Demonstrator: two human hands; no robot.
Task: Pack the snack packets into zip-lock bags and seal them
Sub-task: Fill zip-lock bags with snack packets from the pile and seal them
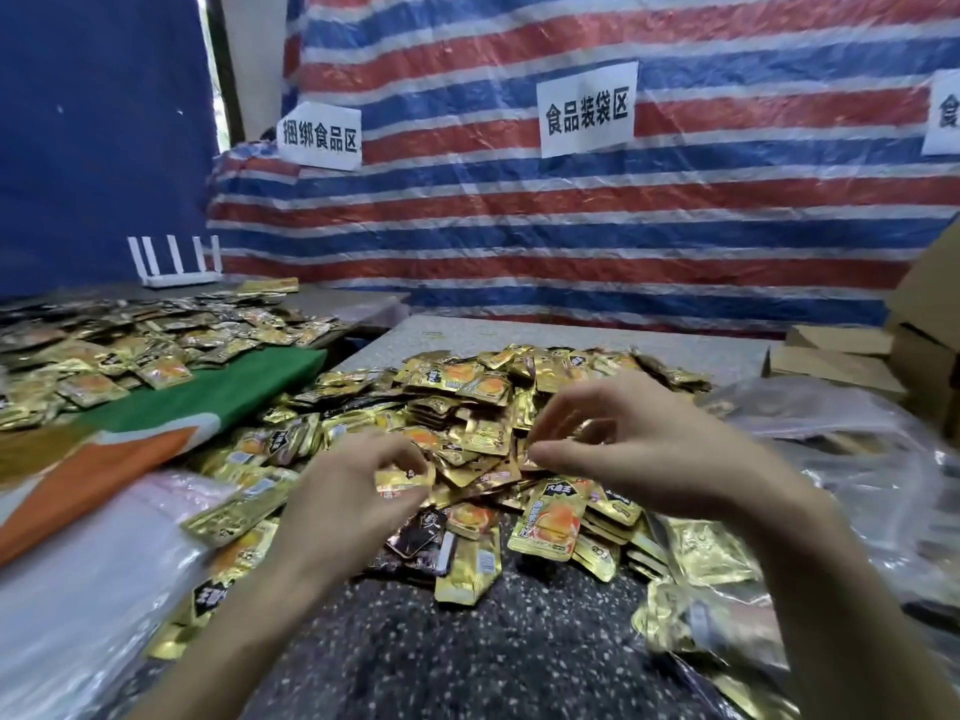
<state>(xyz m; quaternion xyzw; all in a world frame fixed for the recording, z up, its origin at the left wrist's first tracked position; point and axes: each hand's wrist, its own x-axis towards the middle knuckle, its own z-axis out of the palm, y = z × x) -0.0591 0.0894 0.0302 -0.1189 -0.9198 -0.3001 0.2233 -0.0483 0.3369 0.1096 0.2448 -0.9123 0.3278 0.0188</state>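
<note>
A: The speckled desk (519,641) is carrying a big heap of snack packets (467,407) at its middle, with a part-filled zip-lock bag (701,610) lying to the right.
B: Gathering step, I'm judging. The left hand (343,506) is pinching a gold packet (402,483) at the heap's near edge.
A: The right hand (639,449) is curling over the pile; whether it's gripping anything, I can't tell.
B: Next is calling for carrying a handful to that bag's mouth.
</note>
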